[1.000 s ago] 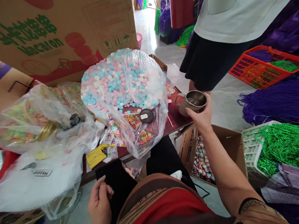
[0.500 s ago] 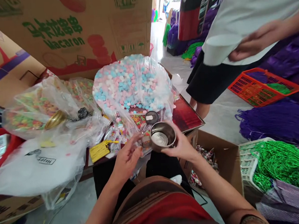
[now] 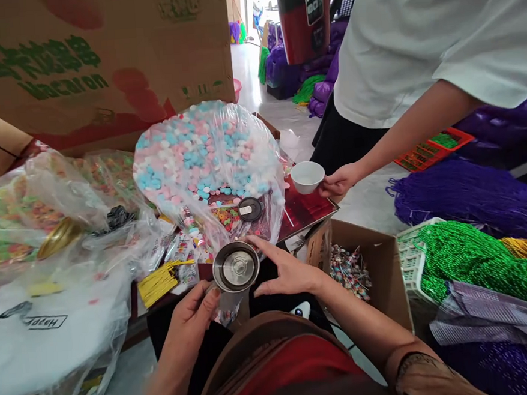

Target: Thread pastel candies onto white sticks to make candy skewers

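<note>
My left hand (image 3: 194,313) grips a metal mug (image 3: 236,267) at its left side, where the handle is. The mug's shiny inside faces up toward me. Beside its right rim, my right hand (image 3: 284,271) has thumb and forefinger spread apart; the other fingers are partly hidden. A dark round lid (image 3: 250,209) lies just beyond the mug. Behind it sits a clear bag of pink, blue and white candies (image 3: 201,147). At right, a co-worker's hand (image 3: 339,181) holds out a white cup (image 3: 307,177) over the table corner.
The co-worker also holds a red and black kettle (image 3: 305,26). A large carton (image 3: 77,60) stands at the back. Left lie bags of coloured rings (image 3: 2,210) and yellow ties (image 3: 161,284). An open box with wrapped sweets (image 3: 350,269) and a basket of green strands (image 3: 470,255) are at right.
The mug has moved left and tilted toward me; my right hand has loosened from its side. The co-worker's white cup has come lower and nearer the table. My view has turned right.
</note>
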### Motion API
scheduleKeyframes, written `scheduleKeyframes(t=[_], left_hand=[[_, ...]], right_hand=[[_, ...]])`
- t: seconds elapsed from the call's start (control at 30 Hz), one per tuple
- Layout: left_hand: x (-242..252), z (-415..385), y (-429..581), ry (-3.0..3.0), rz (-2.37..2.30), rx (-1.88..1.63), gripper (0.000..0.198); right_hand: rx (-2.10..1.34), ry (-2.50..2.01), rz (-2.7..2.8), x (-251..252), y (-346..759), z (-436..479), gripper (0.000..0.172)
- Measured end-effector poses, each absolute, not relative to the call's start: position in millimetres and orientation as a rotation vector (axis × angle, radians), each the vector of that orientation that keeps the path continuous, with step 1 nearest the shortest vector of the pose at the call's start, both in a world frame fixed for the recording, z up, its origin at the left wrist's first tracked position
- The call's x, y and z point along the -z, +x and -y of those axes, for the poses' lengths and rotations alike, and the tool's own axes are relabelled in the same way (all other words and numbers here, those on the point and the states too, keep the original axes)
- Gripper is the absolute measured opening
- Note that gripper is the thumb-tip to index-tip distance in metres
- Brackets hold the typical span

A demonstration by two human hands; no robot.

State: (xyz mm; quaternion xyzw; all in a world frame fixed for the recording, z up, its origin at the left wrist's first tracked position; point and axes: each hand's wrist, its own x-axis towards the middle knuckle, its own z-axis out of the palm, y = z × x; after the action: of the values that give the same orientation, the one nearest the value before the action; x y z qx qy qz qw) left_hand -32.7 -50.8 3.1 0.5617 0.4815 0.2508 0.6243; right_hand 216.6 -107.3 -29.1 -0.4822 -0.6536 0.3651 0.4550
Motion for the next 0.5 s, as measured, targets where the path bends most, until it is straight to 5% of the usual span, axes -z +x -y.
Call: scheduleKeyframes(t=[0.23, 0.5], left_hand=[[4, 48, -38, 1.233, -1.203, -0.615, 0.045], [11, 50, -31, 1.118, -1.181, -0.565, 0.039]], right_hand=[[-0.695, -1.580, 1.178, 16, 262, 149, 0.050], [-0.449, -1.935, 0.921, 12, 309, 140, 0.069]])
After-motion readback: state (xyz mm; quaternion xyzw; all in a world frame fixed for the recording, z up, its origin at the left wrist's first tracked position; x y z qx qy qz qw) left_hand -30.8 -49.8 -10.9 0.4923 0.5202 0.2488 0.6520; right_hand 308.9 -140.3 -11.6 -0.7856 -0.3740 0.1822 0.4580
